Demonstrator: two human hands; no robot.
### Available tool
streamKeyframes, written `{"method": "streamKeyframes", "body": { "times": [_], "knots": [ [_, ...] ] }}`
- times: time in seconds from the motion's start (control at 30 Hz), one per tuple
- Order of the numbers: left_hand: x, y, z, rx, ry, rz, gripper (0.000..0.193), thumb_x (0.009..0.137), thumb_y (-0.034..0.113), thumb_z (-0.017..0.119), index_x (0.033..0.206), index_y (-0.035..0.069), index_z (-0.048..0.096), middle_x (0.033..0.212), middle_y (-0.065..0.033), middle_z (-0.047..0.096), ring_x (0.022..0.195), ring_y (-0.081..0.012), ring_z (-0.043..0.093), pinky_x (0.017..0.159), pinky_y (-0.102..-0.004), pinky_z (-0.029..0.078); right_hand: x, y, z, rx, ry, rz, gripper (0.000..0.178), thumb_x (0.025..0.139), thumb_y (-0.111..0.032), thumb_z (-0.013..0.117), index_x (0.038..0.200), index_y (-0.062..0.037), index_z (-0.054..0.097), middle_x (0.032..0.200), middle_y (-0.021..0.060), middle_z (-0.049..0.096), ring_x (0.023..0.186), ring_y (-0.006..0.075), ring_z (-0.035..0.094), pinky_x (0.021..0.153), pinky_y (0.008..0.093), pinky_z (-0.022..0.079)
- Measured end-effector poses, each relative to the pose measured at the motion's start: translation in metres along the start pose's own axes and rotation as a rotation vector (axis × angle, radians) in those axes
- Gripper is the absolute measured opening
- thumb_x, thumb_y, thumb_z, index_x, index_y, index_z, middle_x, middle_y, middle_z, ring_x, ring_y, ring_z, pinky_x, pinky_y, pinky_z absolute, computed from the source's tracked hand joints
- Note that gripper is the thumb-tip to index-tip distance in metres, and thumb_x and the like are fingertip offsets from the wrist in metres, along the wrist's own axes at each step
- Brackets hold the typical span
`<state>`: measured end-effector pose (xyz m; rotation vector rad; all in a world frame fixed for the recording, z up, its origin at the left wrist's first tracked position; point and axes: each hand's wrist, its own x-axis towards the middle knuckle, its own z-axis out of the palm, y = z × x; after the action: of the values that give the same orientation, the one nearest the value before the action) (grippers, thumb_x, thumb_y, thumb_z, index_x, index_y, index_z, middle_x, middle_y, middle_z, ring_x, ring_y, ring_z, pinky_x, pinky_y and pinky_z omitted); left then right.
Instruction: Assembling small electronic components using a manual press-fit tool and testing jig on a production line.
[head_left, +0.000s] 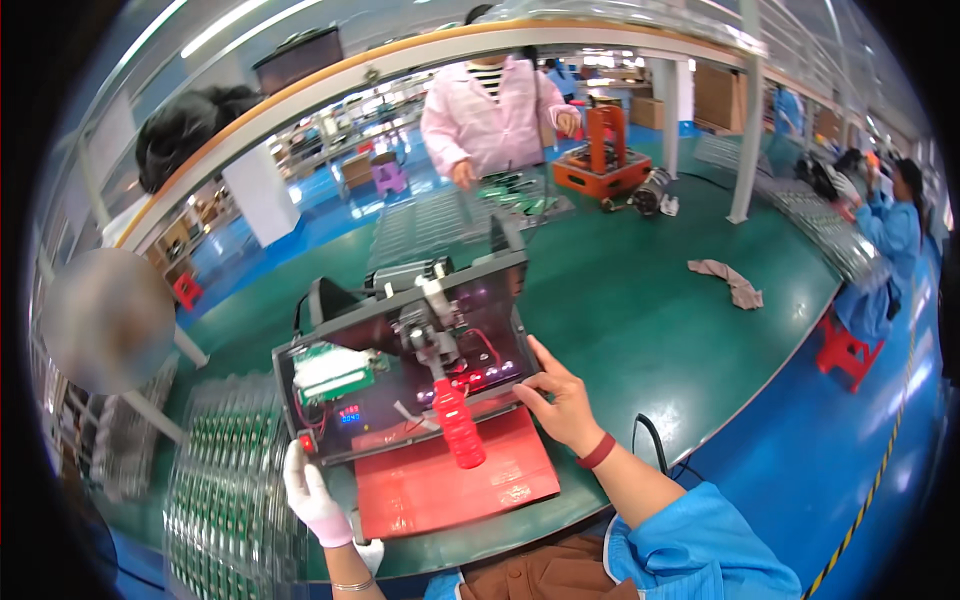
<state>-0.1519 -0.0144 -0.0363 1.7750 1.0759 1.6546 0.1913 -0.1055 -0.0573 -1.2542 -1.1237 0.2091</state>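
A black box-like test fixture point(385, 425) with a glossy top and a small lit digital display stands in front of me on the green table. A green circuit board point(335, 372) lies at its left, and a clamp point(425, 335) with a ribbed red handle point(458, 425) rises from the middle. My left hand point(310, 490), in a white glove, has its fingers stretched up to a red button point(306, 442) at the fixture's front left corner. Against the right front corner rests my bare right hand point(560, 395), thumb and forefinger apart, a red band on the wrist.
Clear trays of green boards point(225, 480) lie at my left. Under the fixture's front is a red sheet point(400, 495). Across the table point(620, 300) stand a person in pink point(495, 115) and an orange device point(605, 175). A grey cloth point(730, 283) lies right.
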Motion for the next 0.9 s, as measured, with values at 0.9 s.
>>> {"method": "streamKeyframes", "body": {
  "times": [0.9],
  "knots": [
    [-0.008, -0.098, 0.002, -0.566, 0.168, -0.408, 0.049, 0.101, 0.035, 0.038, 0.137, 0.001, 0.042, 0.137, -0.0158, 0.047, 0.124, -0.0283, 0.046, 0.105, -0.0366, 0.035, -0.007, 0.030, 0.005, 0.534, 0.053, 0.083, 0.036, 0.093, -0.011, 0.048, 0.129, -0.0040, 0.046, 0.136, 0.0165, 0.049, 0.120, 0.0247, 0.050, 0.101, 0.0326, 0.039]
  ]
}}
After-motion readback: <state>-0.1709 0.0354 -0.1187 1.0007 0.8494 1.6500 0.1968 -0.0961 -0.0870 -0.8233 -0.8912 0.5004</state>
